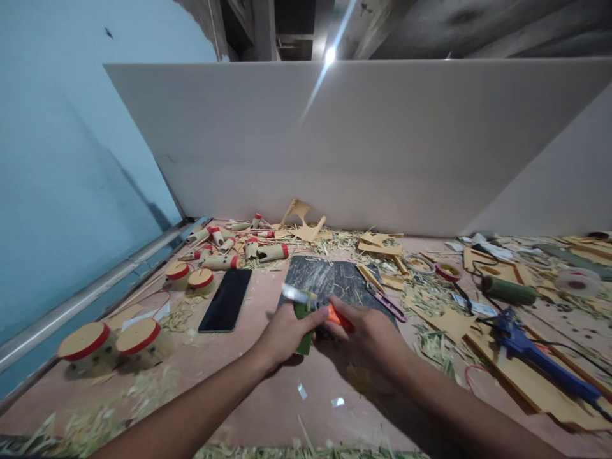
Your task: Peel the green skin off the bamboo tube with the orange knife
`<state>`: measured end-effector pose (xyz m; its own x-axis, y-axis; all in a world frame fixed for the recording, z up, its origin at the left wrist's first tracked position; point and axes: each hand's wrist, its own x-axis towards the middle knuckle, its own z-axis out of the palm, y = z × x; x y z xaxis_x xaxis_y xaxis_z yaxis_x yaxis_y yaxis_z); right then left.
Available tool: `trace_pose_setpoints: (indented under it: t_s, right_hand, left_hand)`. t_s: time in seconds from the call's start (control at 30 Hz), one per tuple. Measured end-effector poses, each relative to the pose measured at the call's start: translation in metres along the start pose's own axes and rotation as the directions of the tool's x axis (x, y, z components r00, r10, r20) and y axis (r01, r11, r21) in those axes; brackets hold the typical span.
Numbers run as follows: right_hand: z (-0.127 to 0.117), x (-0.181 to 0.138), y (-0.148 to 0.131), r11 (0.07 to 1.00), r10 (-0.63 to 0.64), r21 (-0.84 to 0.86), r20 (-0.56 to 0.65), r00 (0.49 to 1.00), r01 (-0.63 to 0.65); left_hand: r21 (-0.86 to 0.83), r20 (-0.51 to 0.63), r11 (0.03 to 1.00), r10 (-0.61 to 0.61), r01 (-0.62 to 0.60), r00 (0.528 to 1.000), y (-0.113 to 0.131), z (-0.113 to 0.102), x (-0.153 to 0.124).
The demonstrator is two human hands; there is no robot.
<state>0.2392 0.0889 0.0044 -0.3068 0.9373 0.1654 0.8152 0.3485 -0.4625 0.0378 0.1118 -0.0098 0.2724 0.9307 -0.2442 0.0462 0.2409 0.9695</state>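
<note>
Pinching a green piece (305, 345) between the left hand's (285, 331) thumb and fingers; gripping an orange-handled blade (341, 318) in the right hand (366, 325), close beside it. Held at the near side of a dark board (329, 274). Flanked by a phone (225, 299) leftward, a pink cutter (391, 306) rightward; roomiest toward the body, over pinkish tabletop (268, 411); bounded behind by a pale panel (363, 159).

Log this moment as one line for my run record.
left grip: holds green piece | right grip: holds orange-handled knife | blade contact: unclear, blurred | nearby: dark board, black phone
</note>
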Motion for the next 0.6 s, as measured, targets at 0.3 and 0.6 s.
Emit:
trace_pose_setpoints:
  t_s: [0.3, 0.6]
  right_hand:
    - [-0.021, 0.008, 0.017, 0.989, -0.011, 0.144, -0.131, 0.991, 0.03]
    - [-0.029, -0.001, 0.005, 0.957, -0.231, 0.217, 0.156, 0.96, 0.195]
  left_hand:
    - [0.046, 0.106, 0.999, 0.023, -0.028, 0.994, 0.009, -0.005, 0.001]
    - [0.026, 0.119, 0.999, -0.032, 0.029, 0.992, 0.004, -0.002, -0.008]
